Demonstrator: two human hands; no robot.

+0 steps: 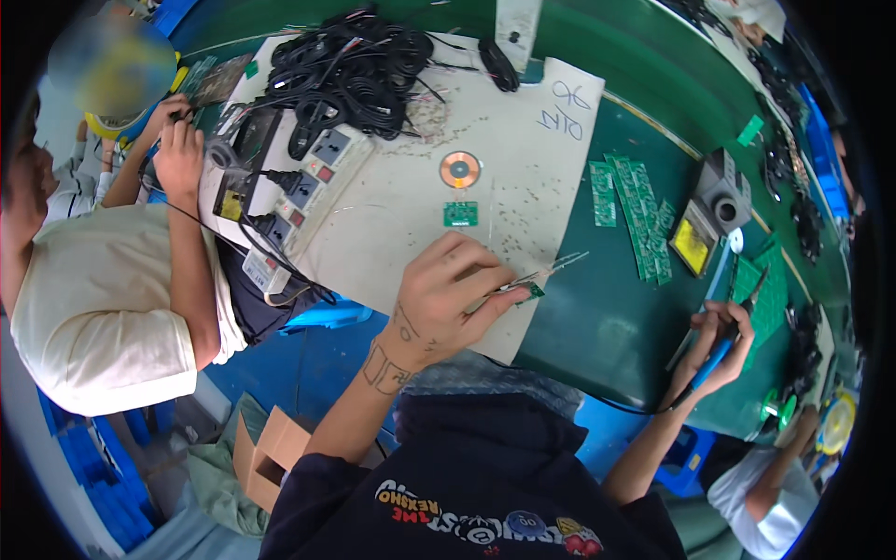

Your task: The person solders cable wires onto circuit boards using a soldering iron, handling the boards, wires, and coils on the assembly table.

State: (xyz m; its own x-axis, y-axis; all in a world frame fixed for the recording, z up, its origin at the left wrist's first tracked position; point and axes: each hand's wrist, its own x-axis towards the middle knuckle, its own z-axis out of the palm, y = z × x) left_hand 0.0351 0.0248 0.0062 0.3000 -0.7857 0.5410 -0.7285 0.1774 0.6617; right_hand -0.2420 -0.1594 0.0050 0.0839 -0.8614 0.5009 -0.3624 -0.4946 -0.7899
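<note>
My left hand (455,287) is closed over the pale board in the middle. It grips metal tweezers (553,266) whose tips point right, and a small green circuit board (534,292) shows at its fingertips, partly hidden. Just beyond that hand lies another small green circuit board (460,215), with a round copper coil (460,171) on a dark backing above it. At the right, my right hand (721,353) is wrapped around a soldering iron (713,364) with a blue handle. Its tip points up and away, and a dark cable runs from the handle toward my body.
A heap of black cables (359,70) covers the far left of the pale board (560,154). Beside it lies a power strip (308,191). Strips of green circuit boards (635,210) and an iron stand with a yellow sponge (693,247) are at right. A co-worker's hands (177,149) are at left.
</note>
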